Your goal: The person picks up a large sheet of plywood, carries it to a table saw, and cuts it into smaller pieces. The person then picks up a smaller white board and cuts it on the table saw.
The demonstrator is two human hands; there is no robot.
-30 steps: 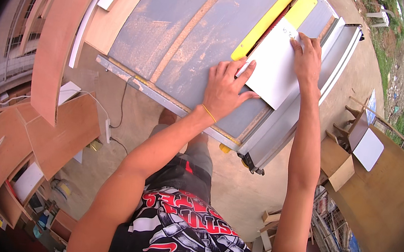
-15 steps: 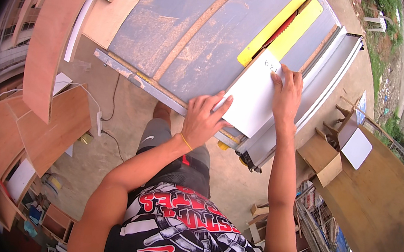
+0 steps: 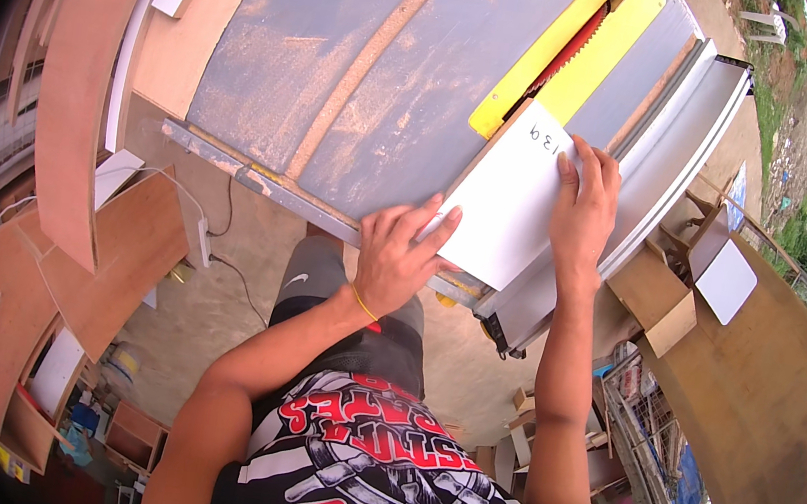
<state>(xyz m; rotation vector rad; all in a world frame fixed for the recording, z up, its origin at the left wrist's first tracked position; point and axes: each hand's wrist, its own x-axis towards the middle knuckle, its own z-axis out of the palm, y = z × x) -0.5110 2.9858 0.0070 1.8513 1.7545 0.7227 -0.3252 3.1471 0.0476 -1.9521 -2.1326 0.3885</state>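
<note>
A white rectangular board (image 3: 509,199) with a handwritten mark near its far end lies flat on the grey table saw top (image 3: 275,65). Its far end is close to the red toothed blade (image 3: 571,56), which stands in a yellow insert (image 3: 503,98). My left hand (image 3: 401,252) holds the board's near left edge, thumb and forefinger against it. On the opposite side, my right hand (image 3: 582,209) grips the board's right edge near the far end, thumb on top and fingers bent over beside the metal fence (image 3: 649,181). Whether the blade spins I cannot tell.
Tall brown plywood panels (image 3: 89,103) stand at the left. A power cord with a white socket strip (image 3: 203,242) hangs below the saw. Wooden boxes (image 3: 660,294) and a large brown sheet (image 3: 758,396) are on the right. A white plastic chair (image 3: 762,27) stands far right.
The view has shifted slightly, so the saw sits a little lower and its left edge further left. Both hands keep their hold on the board, which lies nearly as before against the fence.
</note>
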